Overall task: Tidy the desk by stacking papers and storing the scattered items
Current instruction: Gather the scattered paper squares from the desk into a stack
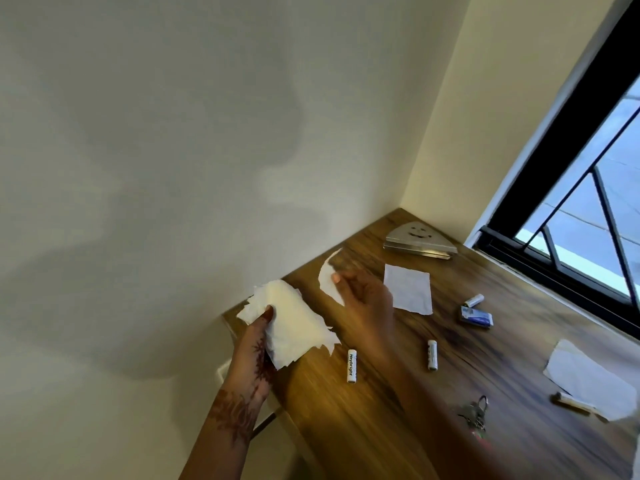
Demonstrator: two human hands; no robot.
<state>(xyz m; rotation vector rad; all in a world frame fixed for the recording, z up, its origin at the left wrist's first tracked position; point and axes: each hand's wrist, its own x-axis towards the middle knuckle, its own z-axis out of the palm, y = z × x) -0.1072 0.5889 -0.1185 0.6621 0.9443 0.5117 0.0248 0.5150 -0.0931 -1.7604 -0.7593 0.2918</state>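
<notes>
Left hand (258,344) is gripping the paper stack (294,327) at the desk (512,368) edge; right hand (367,296) is pinching a curled scrap (329,282) just right of it, nearer the loose sheet (408,289).

A ragged stack of white papers (294,323) was gripped in the left hand (256,344) at the desk's (346,427) left edge. The right hand (363,296) pinched a curved scrap (328,278). Farther right a square sheet (408,289) lay flat, with batteries (352,366) and keys (472,412) scattered nearer.

Motion-blurred bunch, probably keys (473,413)
</notes>
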